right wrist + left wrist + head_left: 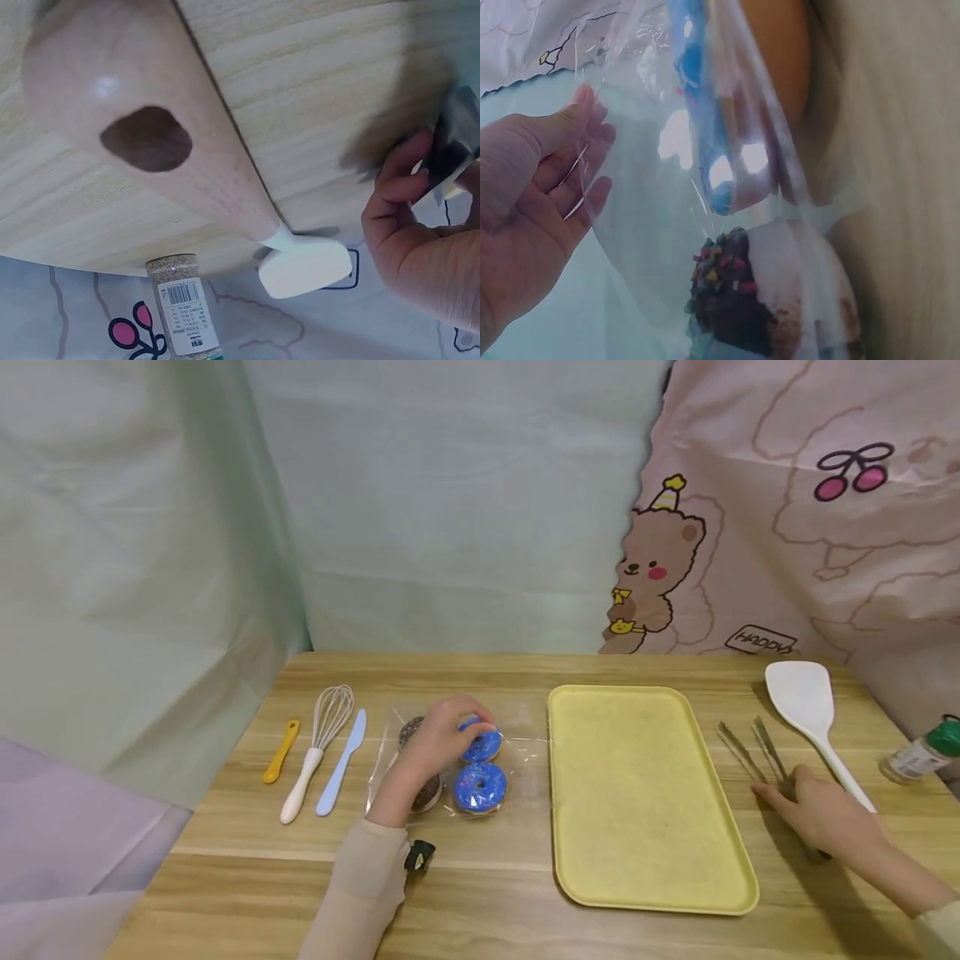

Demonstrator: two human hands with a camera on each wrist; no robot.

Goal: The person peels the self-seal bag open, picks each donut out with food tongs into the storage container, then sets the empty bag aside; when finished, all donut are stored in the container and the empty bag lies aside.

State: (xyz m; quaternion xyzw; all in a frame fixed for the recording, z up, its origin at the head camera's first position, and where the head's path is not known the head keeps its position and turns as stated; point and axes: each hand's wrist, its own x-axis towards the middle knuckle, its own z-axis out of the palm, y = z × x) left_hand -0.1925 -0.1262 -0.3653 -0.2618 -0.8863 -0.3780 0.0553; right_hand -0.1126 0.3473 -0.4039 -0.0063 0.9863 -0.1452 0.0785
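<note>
My left hand (442, 739) reaches over a clear plastic bag (528, 752) and pinches its film between thumb and fingers. In the left wrist view the film (641, 247) stands raised beside the hand (532, 172). Inside are two blue-iced doughnuts, the nearer one (481, 787) in full sight and the farther one (483, 745) partly behind my fingers. Dark-iced doughnuts (429, 793) lie left of them, partly covered by my arm. My right hand (832, 814) grips metal tongs (780, 760), whose two arms stand apart and point away from me.
Between the hands lies a yellow tray (637, 793). At the left are a yellow-handled tool (282, 752), a whisk (315, 760) and a light blue knife (341, 764). A white spatula (806, 697) and a green-capped seasoning bottle (918, 756) are at the right.
</note>
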